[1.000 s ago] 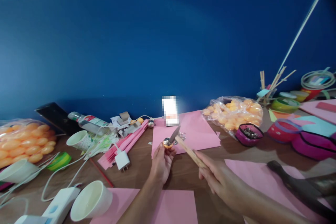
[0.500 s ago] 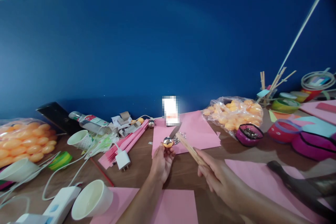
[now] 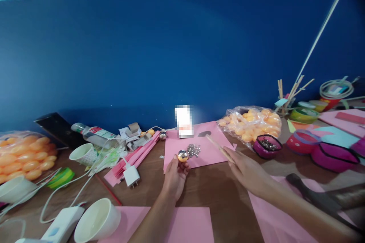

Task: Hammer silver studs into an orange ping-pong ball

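Note:
My left hand (image 3: pixel 174 178) is closed around the lower side of a small orange ball (image 3: pixel 183 155). Shiny silver pieces cover the top of the ball, and their kind is too small to tell. Just right of it, a pile of small silver pieces (image 3: pixel 194 150) lies on a pink sheet (image 3: pixel 176 146). In my right hand (image 3: pixel 245 169) is a pale wooden stick (image 3: pixel 219 148), its far end pointing up and left over the pink sheet. A dark shadow falls on the paper by the stick's tip.
A bag of orange balls (image 3: pixel 251 123) and a purple bowl of metal bits (image 3: pixel 267 147) stand at right. A lit phone screen (image 3: pixel 184 121) stands behind. White cups (image 3: pixel 97 220), cables, a charger (image 3: pixel 131 175) and a bottle (image 3: pixel 94 133) crowd the left. A dark hammer-like tool (image 3: pixel 313 197) lies at right.
My right hand has moved right and away from the ball with the wooden stick, uncovering the silver pile. My left hand still holds the ball in nearly the same place.

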### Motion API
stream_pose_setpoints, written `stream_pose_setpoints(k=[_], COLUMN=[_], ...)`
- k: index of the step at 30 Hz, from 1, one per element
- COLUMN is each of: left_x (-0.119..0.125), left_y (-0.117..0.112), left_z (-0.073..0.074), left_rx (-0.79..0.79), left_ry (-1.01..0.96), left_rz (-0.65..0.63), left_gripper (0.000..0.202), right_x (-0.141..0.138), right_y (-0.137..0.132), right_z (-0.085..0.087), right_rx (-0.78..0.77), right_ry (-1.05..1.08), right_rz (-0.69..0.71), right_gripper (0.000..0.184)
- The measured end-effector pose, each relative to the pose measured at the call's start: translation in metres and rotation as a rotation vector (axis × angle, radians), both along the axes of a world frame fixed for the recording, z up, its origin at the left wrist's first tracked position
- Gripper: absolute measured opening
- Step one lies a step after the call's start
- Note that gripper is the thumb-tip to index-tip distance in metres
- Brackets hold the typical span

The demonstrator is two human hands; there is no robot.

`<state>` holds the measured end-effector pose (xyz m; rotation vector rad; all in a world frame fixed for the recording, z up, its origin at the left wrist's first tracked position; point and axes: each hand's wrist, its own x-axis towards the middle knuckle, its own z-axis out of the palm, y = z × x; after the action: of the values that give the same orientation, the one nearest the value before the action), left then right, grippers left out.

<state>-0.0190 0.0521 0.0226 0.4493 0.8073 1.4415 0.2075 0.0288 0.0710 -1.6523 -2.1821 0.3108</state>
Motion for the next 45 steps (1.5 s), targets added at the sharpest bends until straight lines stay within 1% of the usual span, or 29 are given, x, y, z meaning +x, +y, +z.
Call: stream_pose_setpoints(k=[3, 5, 10, 15, 21, 26, 28, 31, 36, 39, 43, 45], left_x=[0.000, 0.001, 0.001, 0.000, 0.000, 0.000, 0.000, 0.000, 0.000, 0.000, 0.000, 0.000], left_y=[0.000, 0.000, 0.000, -0.001, 0.000, 0.000, 0.000, 0.000, 0.000, 0.001, 0.001, 0.001], left_z=[0.001, 0.001, 0.000, 0.001, 0.002, -0.001, 0.000, 0.001, 0.002, 0.001, 0.001, 0.002], left_rx=[-0.002, -0.007, -0.004, 0.004, -0.015, -0.008, -0.014, -0.029, -0.035, -0.020, -0.022, -0.019], left_ry=[0.006, 0.012, 0.010, 0.013, 0.013, 0.013, 0.010, 0.002, -0.013, -0.020, -0.032, -0.037], left_rz=[0.007, 0.015, 0.020, 0.016, 0.020, 0.024, 0.031, 0.032, 0.019, 0.010, 0.008, 0.008], left_gripper=[0.020, 0.019, 0.016, 0.018, 0.018, 0.017, 0.017, 0.017, 0.017, 0.017, 0.017, 0.017], right_x=[0.010, 0.015, 0.027, 0.034, 0.034, 0.033, 0.033, 0.035, 0.036, 0.034, 0.029, 0.028], right_y=[0.009, 0.012, 0.017, 0.021, 0.019, 0.018, 0.018, 0.019, 0.020, 0.019, 0.019, 0.020], right_z=[-0.010, -0.016, -0.030, -0.039, -0.035, -0.032, -0.034, -0.037, -0.041, -0.041, -0.039, -0.039], right_rx=[0.066, 0.103, 0.079, 0.083, 0.084, 0.098, 0.085, 0.068, 0.103, 0.121, 0.119, 0.114], right_ry=[-0.197, -0.267, -0.306, -0.314, -0.350, -0.437, -0.475, -0.509, -0.504, -0.542, -0.570, -0.570], right_rz=[-0.009, -0.012, -0.050, -0.036, -0.059, -0.098, -0.126, -0.148, -0.131, -0.147, -0.163, -0.170], right_gripper=[0.043, 0.041, 0.041, 0.042, 0.049, 0.066, 0.068, 0.066, 0.062, 0.062, 0.053, 0.052])
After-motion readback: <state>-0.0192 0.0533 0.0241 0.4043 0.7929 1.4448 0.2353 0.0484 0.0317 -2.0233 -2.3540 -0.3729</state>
